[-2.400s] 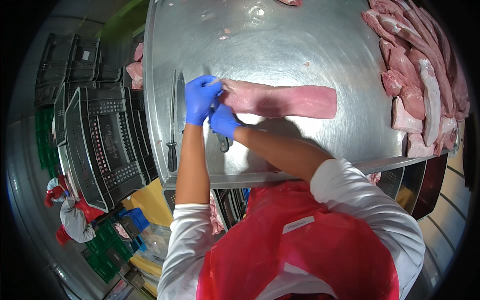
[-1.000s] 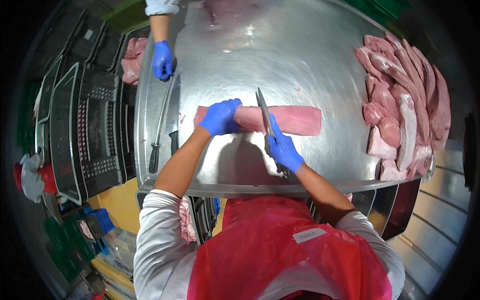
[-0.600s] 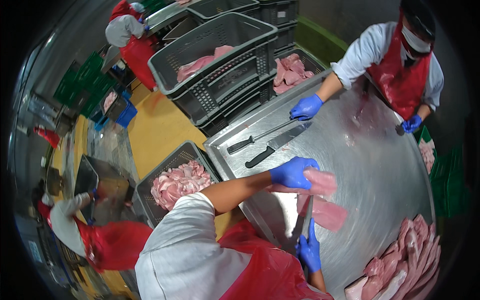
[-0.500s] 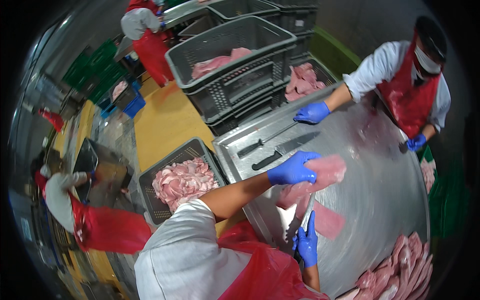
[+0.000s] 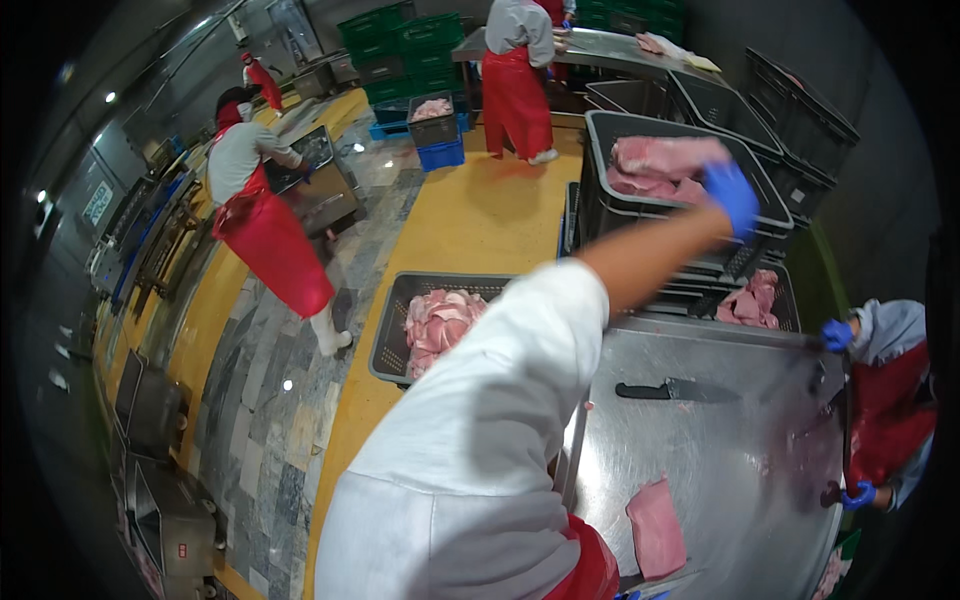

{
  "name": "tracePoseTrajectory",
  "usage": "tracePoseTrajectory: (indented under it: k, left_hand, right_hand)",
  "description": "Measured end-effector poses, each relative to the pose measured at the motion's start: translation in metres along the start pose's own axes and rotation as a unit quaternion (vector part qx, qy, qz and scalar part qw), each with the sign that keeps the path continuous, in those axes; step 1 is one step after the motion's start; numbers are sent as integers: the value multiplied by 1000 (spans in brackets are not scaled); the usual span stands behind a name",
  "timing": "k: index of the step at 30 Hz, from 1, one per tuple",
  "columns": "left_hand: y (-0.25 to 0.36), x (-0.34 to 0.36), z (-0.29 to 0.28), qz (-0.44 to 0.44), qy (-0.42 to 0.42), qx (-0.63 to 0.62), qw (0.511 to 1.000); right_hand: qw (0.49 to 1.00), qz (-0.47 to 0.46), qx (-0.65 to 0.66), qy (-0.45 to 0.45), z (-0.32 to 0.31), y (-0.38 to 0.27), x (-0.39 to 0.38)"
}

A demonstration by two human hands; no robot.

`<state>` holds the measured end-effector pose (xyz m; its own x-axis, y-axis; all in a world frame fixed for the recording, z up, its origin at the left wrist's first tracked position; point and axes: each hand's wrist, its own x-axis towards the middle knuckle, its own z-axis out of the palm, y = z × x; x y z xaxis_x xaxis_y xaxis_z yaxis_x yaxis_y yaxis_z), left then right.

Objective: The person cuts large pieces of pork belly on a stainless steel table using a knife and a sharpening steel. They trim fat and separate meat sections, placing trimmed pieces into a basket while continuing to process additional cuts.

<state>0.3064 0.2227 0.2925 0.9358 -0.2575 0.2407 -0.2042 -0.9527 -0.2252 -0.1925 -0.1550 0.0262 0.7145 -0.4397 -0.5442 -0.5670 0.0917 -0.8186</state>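
My left hand (image 5: 732, 200), blue-gloved and blurred, is over the dark grey crate (image 5: 600, 224) at upper right, at the right end of a pink meat slab (image 5: 662, 155) above other pieces; its grip is unclear. My right hand (image 5: 634, 594) barely shows at the bottom edge beside a knife blade (image 5: 662, 585); its fingers are mostly cut off. Another meat slab (image 5: 655, 530) lies on the steel table (image 5: 745, 470) just above that blade. A black-handled knife (image 5: 680, 391) lies farther along the table.
A crate of meat trimmings (image 5: 388, 342) stands left of the table. A co-worker (image 5: 890, 400) stands at its right side. Others (image 5: 265, 250) (image 5: 515, 90) work beyond, near green crates (image 5: 420, 55), grey crates (image 5: 805, 130) and a steel bin (image 5: 330, 195). Yellow and tiled flooring (image 5: 480, 230) runs between.
My view has swung left and up. My left hand has carried a slab off the table to the crate. The co-worker's hand has left the table's near-left edge.
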Motion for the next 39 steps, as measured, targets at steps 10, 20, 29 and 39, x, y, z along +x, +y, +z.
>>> tracePoseTrajectory:
  k: [10,20,29,39]
  left_hand:
    - [420,-287,172,438,-146,-299,835]
    - [408,-288,154,325,-266,-476,773]
    - [120,-171,72,8,-200,-758,621]
    - [10,-15,28,117,222,-288,924]
  right_hand:
    - [994,-57,72,63,-20,21,-16]
    - [965,0,154,212,-13,37,-78]
    - [964,19,161,212,-26,93,-90]
    - [794,55,601,-80,-44,108,-47]
